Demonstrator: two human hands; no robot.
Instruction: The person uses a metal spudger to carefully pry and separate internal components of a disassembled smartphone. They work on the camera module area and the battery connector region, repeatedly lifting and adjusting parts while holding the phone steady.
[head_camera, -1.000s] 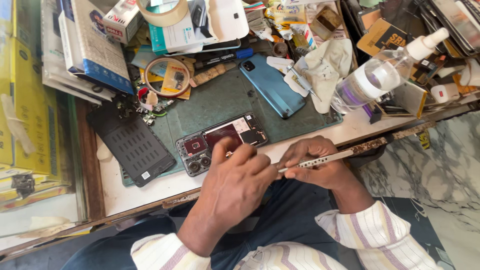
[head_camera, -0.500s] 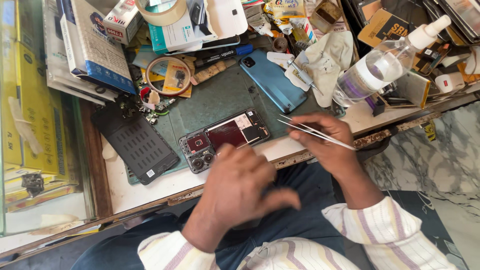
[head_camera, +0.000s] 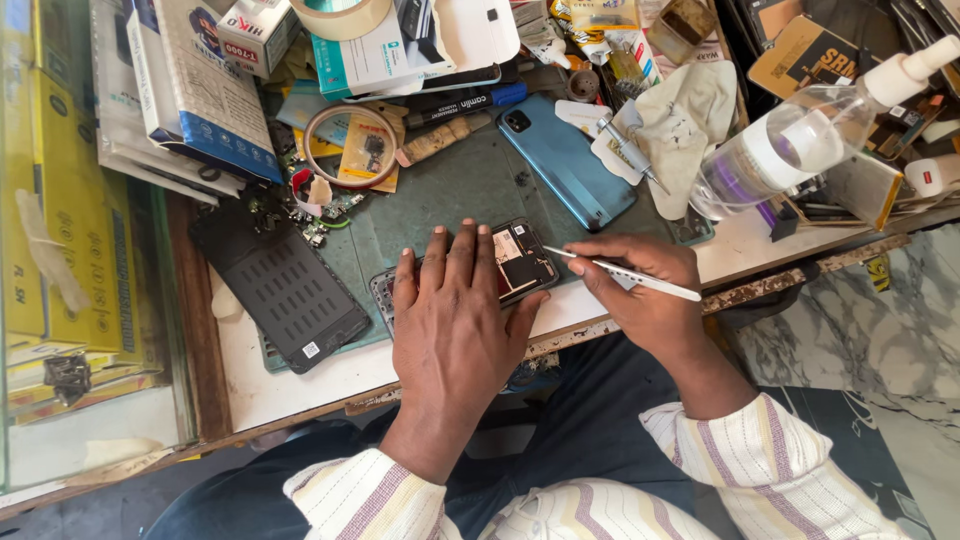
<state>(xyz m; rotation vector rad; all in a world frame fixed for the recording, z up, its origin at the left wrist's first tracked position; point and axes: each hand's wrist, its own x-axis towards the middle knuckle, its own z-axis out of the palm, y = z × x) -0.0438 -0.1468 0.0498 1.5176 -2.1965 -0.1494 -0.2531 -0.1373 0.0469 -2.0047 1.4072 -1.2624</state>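
Left hand (head_camera: 455, 320) flat, fingers spread, pressing opened phone (head_camera: 515, 262) onto green mat (head_camera: 450, 195) near tabletop's front edge. Right hand (head_camera: 640, 285) pinches tweezers (head_camera: 625, 273), tips touching phone's right end. Black back cover (head_camera: 280, 285) left; blue phone (head_camera: 565, 160), spray bottle (head_camera: 800, 135) behind.

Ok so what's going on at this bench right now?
A person is working on an opened phone lying on a green mat. The left hand lies flat over the phone, pinning it down. The right hand holds thin tweezers, tips pointed at the phone's exposed insides. A black back cover lies to the left, a blue phone face down behind.
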